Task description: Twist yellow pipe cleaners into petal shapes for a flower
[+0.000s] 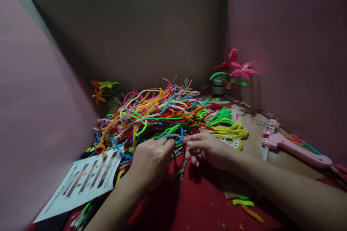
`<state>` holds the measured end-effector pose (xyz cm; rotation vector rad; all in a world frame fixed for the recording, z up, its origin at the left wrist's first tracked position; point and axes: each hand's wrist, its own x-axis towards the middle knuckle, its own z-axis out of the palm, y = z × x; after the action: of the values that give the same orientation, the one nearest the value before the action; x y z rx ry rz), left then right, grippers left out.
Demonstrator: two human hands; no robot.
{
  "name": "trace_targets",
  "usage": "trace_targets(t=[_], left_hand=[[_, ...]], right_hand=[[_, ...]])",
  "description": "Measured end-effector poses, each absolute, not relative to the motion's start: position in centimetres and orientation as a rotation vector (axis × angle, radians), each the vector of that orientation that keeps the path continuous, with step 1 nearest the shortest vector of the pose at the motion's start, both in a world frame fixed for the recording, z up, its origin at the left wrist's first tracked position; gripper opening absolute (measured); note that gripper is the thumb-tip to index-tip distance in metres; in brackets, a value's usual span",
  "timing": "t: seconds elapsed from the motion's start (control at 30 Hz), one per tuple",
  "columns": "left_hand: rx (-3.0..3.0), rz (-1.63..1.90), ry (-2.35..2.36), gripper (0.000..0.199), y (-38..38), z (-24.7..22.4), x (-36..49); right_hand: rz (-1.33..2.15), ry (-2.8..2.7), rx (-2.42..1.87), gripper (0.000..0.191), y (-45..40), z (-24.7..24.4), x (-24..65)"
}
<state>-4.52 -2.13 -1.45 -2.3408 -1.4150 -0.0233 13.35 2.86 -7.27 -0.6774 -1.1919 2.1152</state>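
A large tangled heap of colourful fuzzy stems (162, 112) lies across the middle of the table. My left hand (155, 158) is at the heap's front edge, its fingers closed in a pinch; what they hold, if anything, is hidden. Just to its right, my right hand (203, 148) has its fingers apart, with the index finger stretched toward the left hand. A blue stem (181, 135) curves up between the two hands. Under the right hand, thin green stems (183, 173) are over the red cloth. Bundles of green stems (222, 116) and yellow stems (234, 130) lie beyond the right hand.
A pink glue gun (298, 149) rests at the right, near a yellow-edged tape roll (235, 142). Pink flowers (244, 70) stand at the back right, orange flowers (99, 95) at the back left. A printed sheet (84, 184) lies front left, cut scraps (251, 213) front right.
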Motion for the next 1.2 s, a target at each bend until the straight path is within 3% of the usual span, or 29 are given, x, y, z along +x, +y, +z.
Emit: trace_targets(t=[0.17, 0.4, 0.67, 0.87, 1.2], left_hand=[[-1.923, 0.018, -1.722, 0.025, -0.3, -1.8, -6.4], [-1.96, 0.137, -1.826, 0.023, 2.2, -3.5, -8.4], [-2.131, -0.556, -1.746, 0.027, 1.9, -3.9, -8.0], [-2.381, -0.677, -1.607, 0.011, 1.2, -2.7, -7.7], [-2.332, 0.082, -1.724, 0.025, 1.2, -3.4, -8.4]], right_hand=[[2.086, -1.368, -0.759, 0.026, 2.4, -6.9, 13.4], [2.032, -1.546, -0.74, 0.023, 1.7, -6.5, 13.5], [2.009, -1.862, -0.692, 0.02, 1.7, -7.3, 13.3], [1.954, -2.0, -0.75, 0.017, 0.8, -6.6, 13.2], [1.799, -2.038, -0.715, 0.022, 2.0, -6.2, 13.8]])
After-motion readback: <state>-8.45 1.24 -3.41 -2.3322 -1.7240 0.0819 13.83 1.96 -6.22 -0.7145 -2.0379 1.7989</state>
